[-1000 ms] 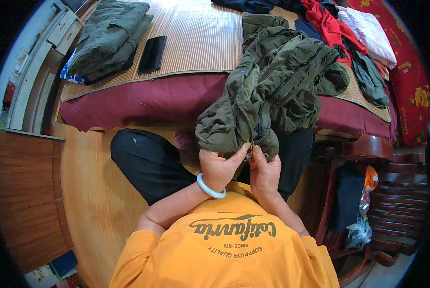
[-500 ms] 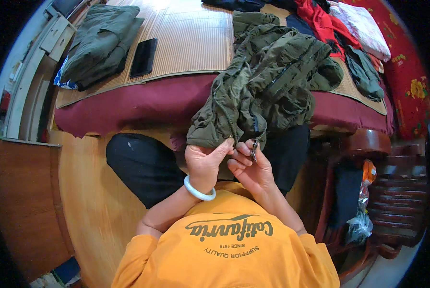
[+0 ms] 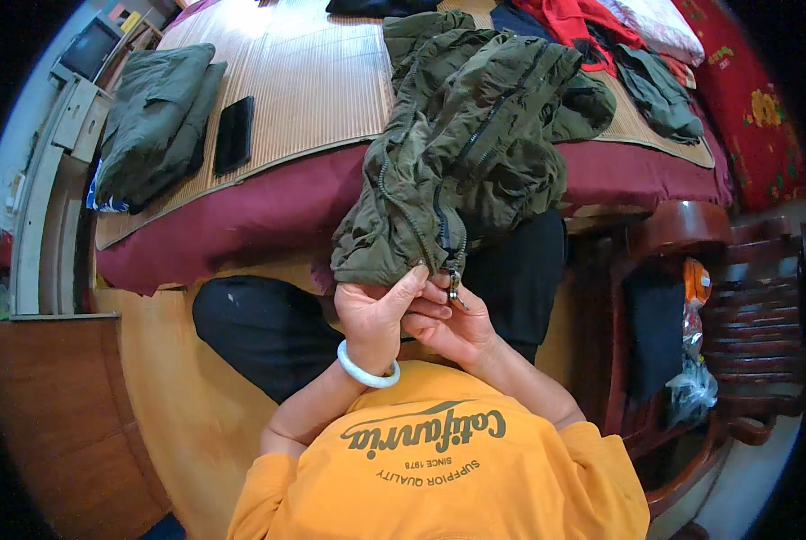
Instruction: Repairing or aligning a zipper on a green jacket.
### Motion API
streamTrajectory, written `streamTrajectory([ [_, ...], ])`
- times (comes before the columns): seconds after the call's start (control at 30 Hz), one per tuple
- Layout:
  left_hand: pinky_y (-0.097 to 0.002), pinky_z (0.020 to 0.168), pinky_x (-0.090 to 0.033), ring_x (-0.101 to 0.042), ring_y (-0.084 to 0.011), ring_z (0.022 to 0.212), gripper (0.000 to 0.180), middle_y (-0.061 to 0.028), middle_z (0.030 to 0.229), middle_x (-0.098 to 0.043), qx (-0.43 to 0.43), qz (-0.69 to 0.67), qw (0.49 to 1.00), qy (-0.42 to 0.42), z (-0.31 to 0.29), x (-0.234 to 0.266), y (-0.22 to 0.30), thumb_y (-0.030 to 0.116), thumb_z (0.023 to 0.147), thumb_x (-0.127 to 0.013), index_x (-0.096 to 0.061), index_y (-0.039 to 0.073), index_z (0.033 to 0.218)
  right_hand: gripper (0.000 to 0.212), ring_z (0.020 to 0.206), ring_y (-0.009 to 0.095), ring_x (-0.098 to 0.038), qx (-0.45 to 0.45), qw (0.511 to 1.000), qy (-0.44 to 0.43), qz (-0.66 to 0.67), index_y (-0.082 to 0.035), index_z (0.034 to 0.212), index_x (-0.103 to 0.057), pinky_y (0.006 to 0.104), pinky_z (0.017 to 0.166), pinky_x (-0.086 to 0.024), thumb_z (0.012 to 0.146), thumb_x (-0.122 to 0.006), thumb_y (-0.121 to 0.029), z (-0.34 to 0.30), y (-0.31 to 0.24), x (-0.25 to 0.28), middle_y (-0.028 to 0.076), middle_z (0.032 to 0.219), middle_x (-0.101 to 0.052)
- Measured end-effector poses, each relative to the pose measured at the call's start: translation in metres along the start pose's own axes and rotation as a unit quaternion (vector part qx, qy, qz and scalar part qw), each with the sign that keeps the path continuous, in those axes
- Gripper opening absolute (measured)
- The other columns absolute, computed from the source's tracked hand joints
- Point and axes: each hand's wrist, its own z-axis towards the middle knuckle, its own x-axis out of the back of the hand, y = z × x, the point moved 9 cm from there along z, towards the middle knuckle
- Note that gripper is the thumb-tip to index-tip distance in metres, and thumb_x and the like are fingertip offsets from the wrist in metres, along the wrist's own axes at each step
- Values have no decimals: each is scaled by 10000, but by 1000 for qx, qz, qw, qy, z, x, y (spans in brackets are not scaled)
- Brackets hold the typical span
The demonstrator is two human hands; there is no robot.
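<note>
An olive-green zip jacket [image 3: 484, 117] lies crumpled over the bed's edge, its lower end hanging toward my lap. My left hand [image 3: 373, 310], with a pale bangle at the wrist, pinches the jacket's bottom hem beside one half of the front zip. Close against it, my right hand [image 3: 452, 324] is closed on the lower end of the other zip half. A metal zip slider [image 3: 454, 286] sticks up between the right thumb and fingers. The two zip ends are almost together; whether they are joined is hidden by my fingers.
On the bed mat [image 3: 308, 99] lie folded green clothes [image 3: 156, 121] and a black phone [image 3: 234, 135] at left. A red garment [image 3: 574, 27] and a grey-green garment [image 3: 659, 94] lie at far right. A dark wooden chair [image 3: 682, 229] stands to my right.
My right hand has moved left, up against my left hand, bringing the zip slider and its jacket edge closer to the other edge. The view has shifted slightly.
</note>
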Motion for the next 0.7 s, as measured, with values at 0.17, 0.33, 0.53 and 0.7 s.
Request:
streamTrajectory([
  [0.17,-249,571,-510,-615,-133,604,111,-58,793,-660,1,12,1000,-12,0,-2,-2,-67,818,-623,-627,1,907,215,662,63,-405,4,1000,14,-22,-87,1002,-617,232,629,-327,901,-630,-276,1,0,0,-22,817,-512],
  [0.33,-254,529,-540,-619,-130,605,129,-71,811,-674,2,19,1000,12,1,2,-9,-68,819,-627,-635,0,928,240,674,65,-415,14,998,39,-36,-86,1053,-604,239,632,-339,906,-623,-274,-1,-3,2,-22,822,-514],
  [0.53,-238,562,-525,-619,-118,622,162,-53,827,-676,-19,19,1000,16,2,3,-7,-74,810,-642,-646,15,945,226,710,86,-462,57,988,98,-103,-83,1055,-603,261,654,-388,911,-619,-257,-5,-10,11,-9,860,-575],
  [0.7,-241,636,-521,-628,-114,702,199,-44,874,-675,-37,36,998,18,1,6,-8,-79,802,-653,-643,12,978,203,732,101,-495,62,983,119,-127,-82,1040,-609,248,637,-398,913,-620,-239,-7,-12,10,6,849,-601],
])
